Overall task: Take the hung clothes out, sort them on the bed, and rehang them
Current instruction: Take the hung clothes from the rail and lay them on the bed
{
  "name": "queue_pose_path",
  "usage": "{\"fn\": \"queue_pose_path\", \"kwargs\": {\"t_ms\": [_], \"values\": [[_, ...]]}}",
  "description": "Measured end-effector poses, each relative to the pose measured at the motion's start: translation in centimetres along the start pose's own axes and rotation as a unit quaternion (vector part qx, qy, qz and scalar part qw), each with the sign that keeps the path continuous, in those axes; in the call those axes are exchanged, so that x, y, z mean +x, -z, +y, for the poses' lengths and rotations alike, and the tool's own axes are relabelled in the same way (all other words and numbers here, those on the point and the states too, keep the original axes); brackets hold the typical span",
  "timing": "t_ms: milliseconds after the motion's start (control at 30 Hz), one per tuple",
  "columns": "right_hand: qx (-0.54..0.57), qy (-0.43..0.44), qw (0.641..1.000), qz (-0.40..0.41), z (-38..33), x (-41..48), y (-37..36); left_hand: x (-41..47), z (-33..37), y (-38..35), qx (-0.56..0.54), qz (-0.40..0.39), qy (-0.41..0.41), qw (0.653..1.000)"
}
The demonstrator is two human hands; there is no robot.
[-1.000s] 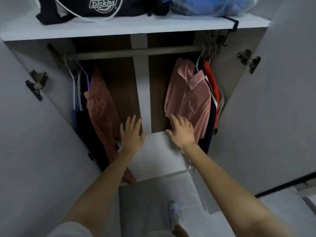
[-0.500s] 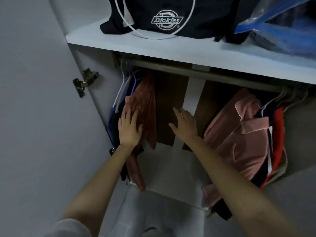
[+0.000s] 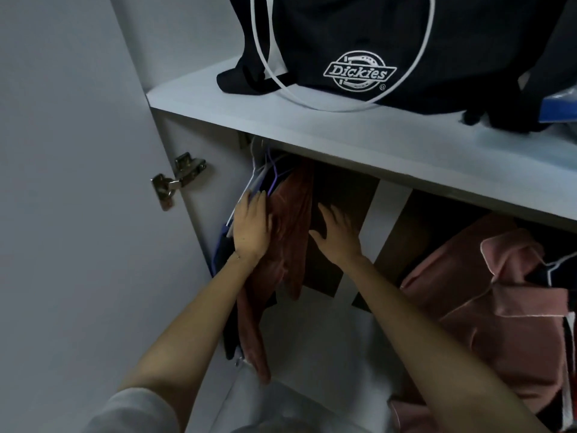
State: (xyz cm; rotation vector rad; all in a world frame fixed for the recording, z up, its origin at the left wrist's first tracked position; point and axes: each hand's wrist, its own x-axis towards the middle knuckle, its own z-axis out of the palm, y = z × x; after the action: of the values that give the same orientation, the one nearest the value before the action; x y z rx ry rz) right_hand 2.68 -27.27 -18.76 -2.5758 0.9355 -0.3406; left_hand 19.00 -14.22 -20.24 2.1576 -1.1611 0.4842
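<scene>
Hung rust-red garment (image 3: 292, 220) between both hands; left hand (image 3: 251, 228) flat on it, fingers straight; right hand (image 3: 337, 237) spread, just beside

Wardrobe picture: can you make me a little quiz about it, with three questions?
1. True or false: the black bag sits on the shelf.
2. Fill in: the pink shirt hangs toward the ___ side of the picture.
3. What hangs between the left hand and the right hand? A: the rust-red garment. B: the pink shirt. C: the black bag.
Key: 1 true; 2 right; 3 A.
</scene>
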Motion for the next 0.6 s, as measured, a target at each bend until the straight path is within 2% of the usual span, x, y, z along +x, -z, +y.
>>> {"fn": "queue_pose_path", "kwargs": {"t_ms": [167,367,600], "values": [[0.009,-0.004,1.0,0.002,0.2,2.1,-0.3,2.0,-1.3,-2.9,0.026,-0.02,0.043,0.999],[0.031,-0.007,0.999,-0.007,0.8,3.9,-0.5,3.6,-0.9,-1.9,-0.077,0.009,0.085,0.993],[0.072,-0.007,0.997,0.005,1.4,4.4,0.8,2.7,0.3,-1.1,-0.102,-0.008,0.045,0.994]]}}
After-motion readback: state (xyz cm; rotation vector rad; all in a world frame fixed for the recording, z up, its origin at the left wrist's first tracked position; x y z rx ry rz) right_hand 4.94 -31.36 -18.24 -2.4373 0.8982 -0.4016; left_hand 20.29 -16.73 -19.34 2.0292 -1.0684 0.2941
